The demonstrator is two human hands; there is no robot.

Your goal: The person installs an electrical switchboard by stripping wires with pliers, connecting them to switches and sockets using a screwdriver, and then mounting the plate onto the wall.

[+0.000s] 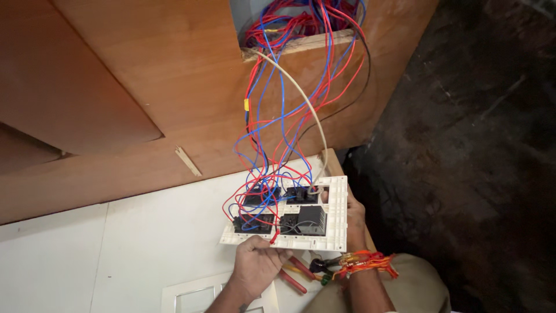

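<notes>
Head view: you are holding a white switch plate frame point(333, 200) with its back side facing you, above the white table point(145, 243). Your left hand point(255, 264) is gripping the lower edge of the frame, its grip pinching that edge between thumb and fingers. Your right hand point(353, 217) is supporting the right end of the frame from behind; whether its grip is pressed together cannot be determined, since the fingers are hidden behind the plate. The long axis of the frame is running left to right, tilting slightly upward at the right end. Black switch modules point(289, 211) are sitting in its openings. Red and blue wires point(272, 145) and one cream cable point(307, 104) are rising from the modules to a rectangular cut-out point(298, 26) in the brown wooden panel point(145, 75). A small yellow marker point(246, 104) is wrapping one wire. Red-handled pliers point(298, 275) are lying beneath the frame. Orange threads point(370, 262) are circling your right wrist.
</notes>
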